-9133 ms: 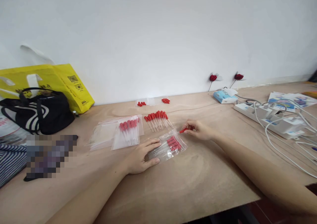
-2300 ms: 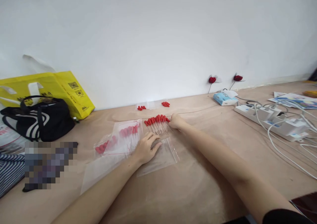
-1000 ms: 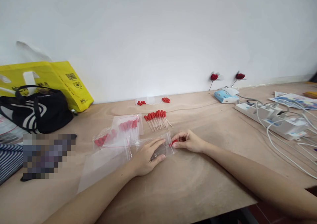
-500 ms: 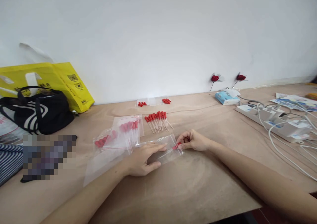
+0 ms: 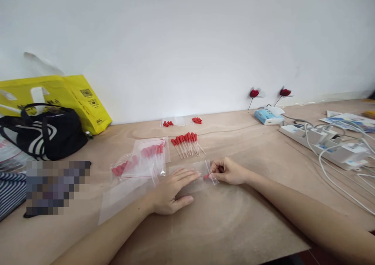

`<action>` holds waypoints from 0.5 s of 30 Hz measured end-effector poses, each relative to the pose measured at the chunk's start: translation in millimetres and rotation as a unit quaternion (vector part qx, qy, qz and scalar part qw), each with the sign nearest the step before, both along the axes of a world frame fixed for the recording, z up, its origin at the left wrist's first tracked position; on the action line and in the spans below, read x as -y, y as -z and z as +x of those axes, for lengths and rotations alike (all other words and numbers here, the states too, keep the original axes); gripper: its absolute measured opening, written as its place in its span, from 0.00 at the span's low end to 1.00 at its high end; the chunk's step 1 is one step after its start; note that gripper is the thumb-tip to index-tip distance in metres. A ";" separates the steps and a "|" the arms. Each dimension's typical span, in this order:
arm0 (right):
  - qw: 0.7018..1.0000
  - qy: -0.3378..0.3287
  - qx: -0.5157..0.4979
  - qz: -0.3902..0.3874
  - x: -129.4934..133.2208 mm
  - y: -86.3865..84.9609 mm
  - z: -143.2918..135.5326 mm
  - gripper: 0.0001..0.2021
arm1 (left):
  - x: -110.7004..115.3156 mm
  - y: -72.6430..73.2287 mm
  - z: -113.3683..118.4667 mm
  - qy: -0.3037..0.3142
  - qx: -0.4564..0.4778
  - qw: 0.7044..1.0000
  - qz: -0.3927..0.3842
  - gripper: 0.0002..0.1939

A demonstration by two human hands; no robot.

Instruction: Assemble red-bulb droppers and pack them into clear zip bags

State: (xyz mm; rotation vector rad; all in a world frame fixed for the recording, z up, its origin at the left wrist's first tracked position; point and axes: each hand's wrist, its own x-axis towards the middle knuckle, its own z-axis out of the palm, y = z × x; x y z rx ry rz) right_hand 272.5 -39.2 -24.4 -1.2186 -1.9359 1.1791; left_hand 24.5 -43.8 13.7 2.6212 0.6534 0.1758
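Note:
My left hand [image 5: 177, 192] lies flat with fingers stretched over a clear zip bag [image 5: 195, 185], pressing it to the table. At the bag's right-hand end, my right hand [image 5: 227, 171] pinches the red end of a dropper [image 5: 206, 176]; its stem is hard to make out through the plastic. Beyond the hands several red-bulbed droppers [image 5: 187, 142] with thin pale stems lie side by side in a fan. Left of them, filled zip bags [image 5: 152, 152] overlap, with red bulbs showing through. Another flat bag [image 5: 123, 198] sits partly under my left forearm.
Small bags of red bulbs [image 5: 197, 120] rest by the wall. To the right are a blue tissue pack [image 5: 268, 116], a white power strip [image 5: 322, 144] with trailing cables, and two red flowers [image 5: 254, 93]. A yellow bag [image 5: 90, 105] and a black bag [image 5: 63, 134] stand left.
My left hand has flattened and slid slightly right along the bag. Less red of the dropper shows, as the fingers of my right hand stay closed at the bag's end.

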 end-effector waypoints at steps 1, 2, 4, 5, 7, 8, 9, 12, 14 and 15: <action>1.000 0.001 -0.001 -0.004 -1.4 0.8 1.4 0.14 | -1.2 -2.6 -3.0 -0.004 -0.002 1.000 -0.003 0.34; 1.000 0.000 -0.006 -0.009 -2.5 1.8 2.4 0.14 | -2.7 -5.1 -6.2 -0.008 -0.006 1.000 -0.009 0.37; 1.000 -0.001 -0.017 -0.015 -4.0 3.4 3.3 0.14 | -6.6 -9.2 -11.6 -0.014 -0.016 0.999 -0.030 0.39; 1.000 0.001 -0.020 -0.014 -4.4 3.9 3.3 0.14 | -8.6 -10.4 -13.6 -0.018 -0.020 0.999 -0.044 0.39; 1.000 0.012 -0.024 -0.013 -4.8 4.1 2.9 0.15 | -12.0 -11.3 -15.4 -0.026 -0.027 0.997 -0.070 0.38; 0.999 0.017 -0.025 -0.013 -4.8 3.9 2.4 0.15 | -13.1 -11.0 -15.3 -0.032 -0.028 0.996 -0.080 0.37; 0.999 0.019 -0.025 -0.012 -4.6 3.5 1.8 0.16 | -13.8 -10.5 -14.7 -0.037 -0.028 0.995 -0.087 0.37; 1.000 0.003 -0.018 0.004 -3.0 2.2 -1.6 0.17 | -13.4 -7.7 -10.9 -0.047 -0.024 0.994 -0.096 0.36; 1.000 -0.004 -0.014 0.012 -0.9 1.4 -4.1 0.17 | -11.8 -5.2 -8.2 -0.048 -0.028 0.994 -0.097 0.36; 1.000 -0.004 -0.012 0.010 -0.1 0.8 -4.6 0.16 | -11.0 -4.0 -7.2 -0.049 -0.030 0.994 -0.097 0.37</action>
